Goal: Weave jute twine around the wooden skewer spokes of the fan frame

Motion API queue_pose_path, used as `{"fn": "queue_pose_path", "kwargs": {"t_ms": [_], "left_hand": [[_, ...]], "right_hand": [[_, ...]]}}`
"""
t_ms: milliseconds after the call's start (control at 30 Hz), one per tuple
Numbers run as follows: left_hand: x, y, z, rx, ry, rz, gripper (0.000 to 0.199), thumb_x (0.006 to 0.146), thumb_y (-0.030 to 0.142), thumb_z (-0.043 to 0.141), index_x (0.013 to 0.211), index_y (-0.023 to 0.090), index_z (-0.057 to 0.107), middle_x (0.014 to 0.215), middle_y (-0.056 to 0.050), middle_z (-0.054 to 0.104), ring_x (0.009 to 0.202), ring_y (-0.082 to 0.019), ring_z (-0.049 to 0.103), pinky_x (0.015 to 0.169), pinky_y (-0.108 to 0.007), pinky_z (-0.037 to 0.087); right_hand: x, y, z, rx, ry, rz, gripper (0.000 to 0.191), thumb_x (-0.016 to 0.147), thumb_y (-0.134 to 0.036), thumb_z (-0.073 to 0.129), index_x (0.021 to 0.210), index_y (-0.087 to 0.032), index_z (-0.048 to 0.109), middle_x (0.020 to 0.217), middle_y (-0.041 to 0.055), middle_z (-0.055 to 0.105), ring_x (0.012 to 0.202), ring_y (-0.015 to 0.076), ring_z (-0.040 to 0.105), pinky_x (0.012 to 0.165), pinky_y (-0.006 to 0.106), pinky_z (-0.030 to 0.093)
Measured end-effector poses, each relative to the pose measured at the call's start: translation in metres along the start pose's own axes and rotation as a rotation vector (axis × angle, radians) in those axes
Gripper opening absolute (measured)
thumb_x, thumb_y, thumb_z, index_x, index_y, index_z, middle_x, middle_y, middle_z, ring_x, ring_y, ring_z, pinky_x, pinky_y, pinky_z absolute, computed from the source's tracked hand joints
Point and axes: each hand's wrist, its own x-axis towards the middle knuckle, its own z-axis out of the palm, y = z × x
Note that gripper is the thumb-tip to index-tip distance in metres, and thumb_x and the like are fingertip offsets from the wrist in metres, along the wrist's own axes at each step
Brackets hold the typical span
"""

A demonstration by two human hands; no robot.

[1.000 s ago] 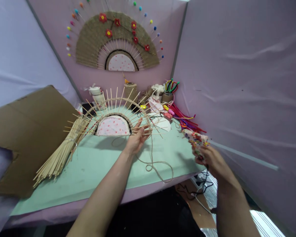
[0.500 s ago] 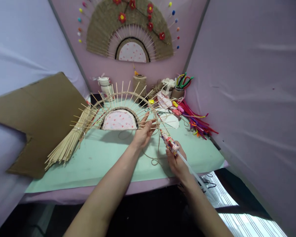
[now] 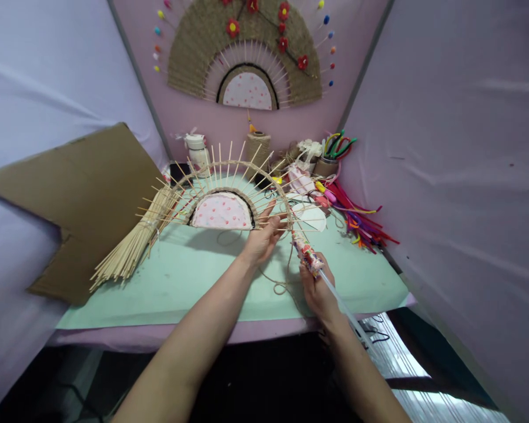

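My left hand (image 3: 264, 238) grips the right end of a half-round fan frame (image 3: 224, 210), its fingers among the thin sticks. The frame has a pink-spotted half-disc centre with a dark rim, sticks spreading outward and a twine arc (image 3: 233, 164) across them. In my right hand (image 3: 320, 288) is a glue gun (image 3: 306, 252) wrapped in flowered covering, with a long clear glue stick (image 3: 341, 302) out of its back. Its nozzle points up at the lower right end of the twine arc; whether it touches, I cannot tell. Loose twine (image 3: 280, 286) hangs down onto the table.
A bundle of sticks (image 3: 130, 244) and brown cardboard (image 3: 92, 217) are at the left. Behind stand a white bottle (image 3: 198, 154), a twine spool (image 3: 258, 154) and a scissors holder (image 3: 326, 167). Coloured pipe cleaners (image 3: 364, 226) lie right. A finished fan (image 3: 247, 53) hangs on the back wall.
The whole view has shifted, so the scene sits further right. The glue gun's nozzle is slightly closer to the frame's right end. Both hands keep their hold.
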Motion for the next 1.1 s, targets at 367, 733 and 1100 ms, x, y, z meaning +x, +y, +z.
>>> {"fn": "queue_pose_path", "kwargs": {"t_ms": [367,733,1100], "left_hand": [[0.0012,-0.0008,-0.0018,-0.021,0.001,-0.009,0.069,0.073,0.022,0.079,0.136,0.026,0.050,0.098,-0.003,0.073,0.083,-0.014,0.068,0.086,-0.030,0.045],[0.0014,-0.0013,-0.0015,-0.020,0.021,-0.018,0.066,0.075,0.021,0.077,0.136,0.026,0.051,0.099,-0.004,0.072,0.081,-0.013,0.067,0.087,-0.031,0.045],[0.0031,-0.0028,-0.0028,-0.032,0.036,-0.005,0.067,0.075,0.021,0.077,0.136,0.026,0.050,0.098,-0.004,0.072,0.082,-0.013,0.068,0.088,-0.030,0.045]], "right_hand": [[0.0014,-0.0038,0.0005,-0.024,0.006,0.009,0.023,0.092,-0.042,0.044,0.088,-0.021,0.052,0.082,0.0029,0.054,0.075,0.0183,0.054,0.071,0.031,0.047],[-0.0001,0.0035,0.0006,-0.051,0.000,-0.011,0.022,0.092,-0.041,0.044,0.089,-0.021,0.053,0.085,0.0042,0.055,0.079,0.0198,0.056,0.073,0.033,0.047],[-0.0011,0.0027,0.0010,-0.077,-0.008,0.046,0.024,0.093,-0.044,0.043,0.088,-0.022,0.052,0.083,0.0021,0.054,0.075,0.0177,0.054,0.071,0.031,0.046]]}}
